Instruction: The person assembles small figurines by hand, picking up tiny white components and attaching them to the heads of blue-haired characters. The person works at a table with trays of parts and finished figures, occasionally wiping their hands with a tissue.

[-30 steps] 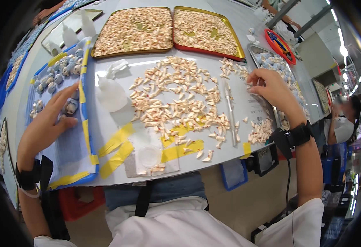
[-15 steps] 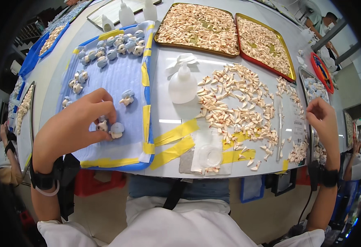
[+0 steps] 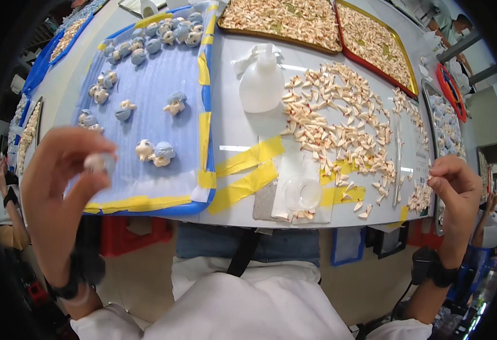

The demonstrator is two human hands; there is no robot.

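Note:
My left hand is raised at the near left edge of the blue-rimmed tray. Its thumb and fingers pinch a small doll head, pale with blue on it and blurred by motion. Two more doll heads with light blue hair lie close together on the tray's blue lining, and others sit farther back, loosely grouped. At the right, my right hand is closed in a pinch above the table edge. Whatever its fingertips hold is too small to make out. Cream horn-shaped pieces with reddish tips are strewn nearby.
A white squeeze bottle and a small clear round dish stand between tray and pieces. Two trays full of pieces lie at the back. A thin rod and a metal tray are at the right. Yellow tape marks the table.
My left hand has come up off the tray and moved left, now with a doll head pinched in it. The right hand's fingers have turned into a tighter pinch. The whole view has shifted.

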